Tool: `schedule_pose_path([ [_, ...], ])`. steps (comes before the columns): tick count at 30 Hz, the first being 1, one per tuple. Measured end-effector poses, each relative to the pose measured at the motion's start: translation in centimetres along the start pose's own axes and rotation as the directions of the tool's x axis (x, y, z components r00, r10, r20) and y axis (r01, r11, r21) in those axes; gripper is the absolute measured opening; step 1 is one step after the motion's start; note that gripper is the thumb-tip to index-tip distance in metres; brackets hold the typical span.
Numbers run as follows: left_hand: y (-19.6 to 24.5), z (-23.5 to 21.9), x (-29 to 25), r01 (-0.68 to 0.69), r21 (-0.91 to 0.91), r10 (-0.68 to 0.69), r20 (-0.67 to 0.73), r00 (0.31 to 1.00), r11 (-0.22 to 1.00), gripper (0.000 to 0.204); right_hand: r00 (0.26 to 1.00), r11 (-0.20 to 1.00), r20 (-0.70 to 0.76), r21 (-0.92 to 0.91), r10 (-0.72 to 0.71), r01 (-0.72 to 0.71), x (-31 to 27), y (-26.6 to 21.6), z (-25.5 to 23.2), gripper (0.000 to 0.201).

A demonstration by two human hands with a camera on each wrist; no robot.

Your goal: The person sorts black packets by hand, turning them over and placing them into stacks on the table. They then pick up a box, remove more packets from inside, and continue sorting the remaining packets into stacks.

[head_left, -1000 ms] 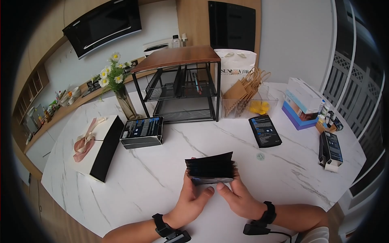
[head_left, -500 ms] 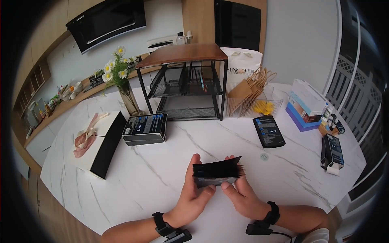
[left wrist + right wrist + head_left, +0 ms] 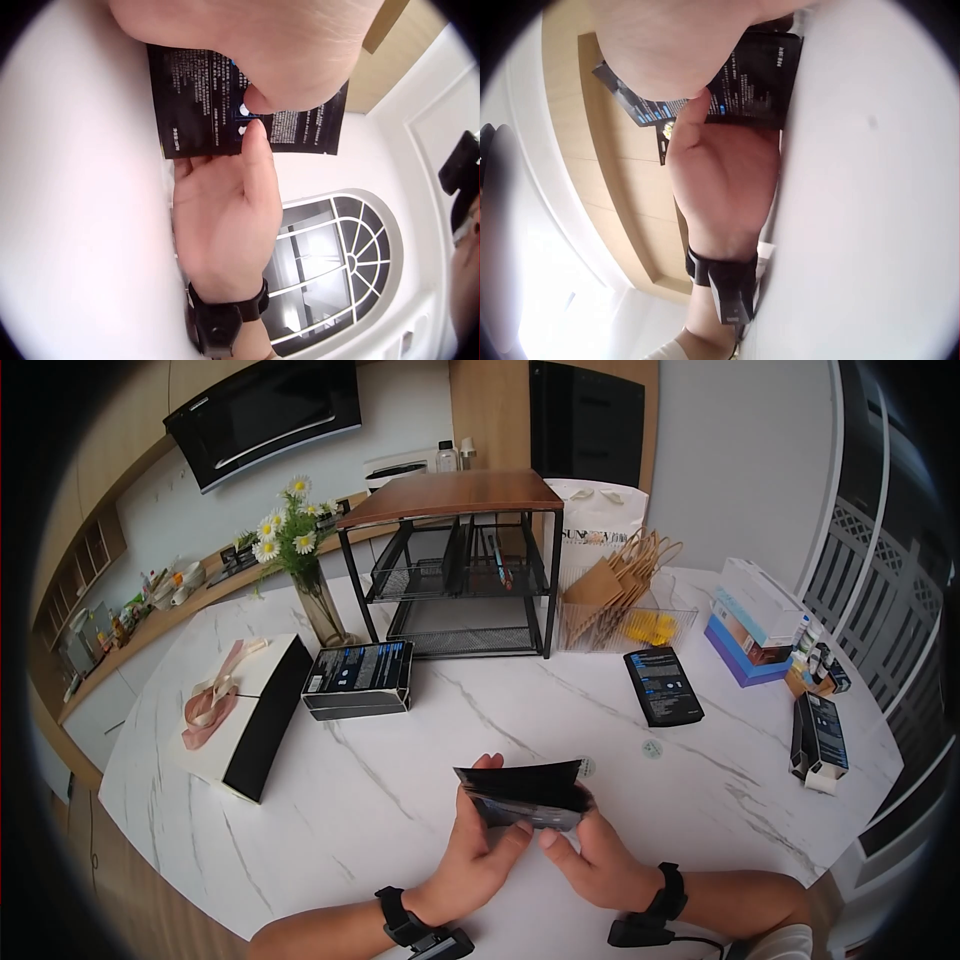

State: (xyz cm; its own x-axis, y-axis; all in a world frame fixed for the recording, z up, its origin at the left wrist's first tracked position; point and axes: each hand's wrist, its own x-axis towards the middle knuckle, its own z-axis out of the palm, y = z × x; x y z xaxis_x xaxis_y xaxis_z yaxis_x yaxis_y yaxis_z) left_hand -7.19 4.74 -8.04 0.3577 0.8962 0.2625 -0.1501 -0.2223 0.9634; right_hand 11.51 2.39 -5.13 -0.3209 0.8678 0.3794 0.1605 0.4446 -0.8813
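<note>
Both hands grip a stack of flat black packets (image 3: 525,796) just above the table, near its front edge. The left hand (image 3: 470,852) holds the left end and the right hand (image 3: 603,858) the right end, each with its thumb on the side facing the person. White print covers that face of the packets (image 3: 199,105) in the left wrist view. From the right wrist camera, the packets (image 3: 754,86) stand slightly fanned apart at one end. Fingers behind the stack are mostly hidden.
Another black packet stack (image 3: 664,686) lies right of centre. A black box (image 3: 357,680) and a ribboned white box (image 3: 225,715) stand left. Behind are a flower vase (image 3: 318,605), a wood-topped rack (image 3: 455,495) and a clear bin (image 3: 625,628). An opened black box (image 3: 822,735) lies far right.
The held packets have shifted slightly left and down since half a second ago, and their printed face has tipped more into view. A round mark on the table now shows behind their right end.
</note>
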Motion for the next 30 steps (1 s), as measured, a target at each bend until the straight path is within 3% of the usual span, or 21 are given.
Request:
schedule_pose_path([
  [2,-0.3,-0.5,0.1,0.007,0.076,-0.008,0.014,1.0,0.997,0.083,1.0,1.0,0.013,-0.025,-0.018,0.018,-0.1,0.0,0.3,0.052],
  [9,-0.3,-0.6,0.2,-0.005,0.091,0.003,0.017,1.0,0.996,0.08,0.999,0.995,0.043,-0.103,0.006,-0.002,-0.3,-0.1,0.1,0.055],
  [11,0.0,-0.3,0.1,0.017,-0.028,-0.018,-0.047,0.999,0.999,0.071,0.999,0.993,0.032,-0.117,0.001,0.003,-0.5,0.3,0.2,0.057],
  [18,0.5,-0.3,-0.2,0.016,-0.028,-0.017,-0.046,0.999,0.999,0.062,0.999,0.992,-0.001,-0.119,0.032,-0.032,-0.7,0.7,0.3,0.064],
  [21,0.0,-0.6,-0.9,0.056,-0.003,-0.056,0.067,0.996,0.998,0.056,0.994,0.989,-0.047,-0.105,0.095,-0.1,-0.8,1.3,0.0,0.066],
  [25,1.4,1.1,-1.7,0.16,0.11,-0.177,0.172,0.969,0.981,0.054,0.986,0.996,-0.163,-0.067,0.047,-0.058,-1.2,3.4,0.0,0.067],
  [27,2.2,1.8,-1.8,0.008,0.079,-0.019,0.139,0.99,0.997,0.025,0.99,0.992,-0.08,-0.035,0.114,-0.117,-1.4,3.3,-0.2,0.075],
  [28,2.7,1.5,-1.6,0.028,0.173,-0.068,0.228,0.971,0.984,0.059,0.994,0.993,-0.054,-0.057,0.096,-0.099,-1.3,3.4,-0.4,0.078],
  [30,2.1,1.3,-1.7,0.025,0.164,-0.058,0.202,0.978,0.986,0.06,0.994,0.994,-0.044,-0.039,0.104,-0.106,-1.2,2.9,-0.4,0.076],
])
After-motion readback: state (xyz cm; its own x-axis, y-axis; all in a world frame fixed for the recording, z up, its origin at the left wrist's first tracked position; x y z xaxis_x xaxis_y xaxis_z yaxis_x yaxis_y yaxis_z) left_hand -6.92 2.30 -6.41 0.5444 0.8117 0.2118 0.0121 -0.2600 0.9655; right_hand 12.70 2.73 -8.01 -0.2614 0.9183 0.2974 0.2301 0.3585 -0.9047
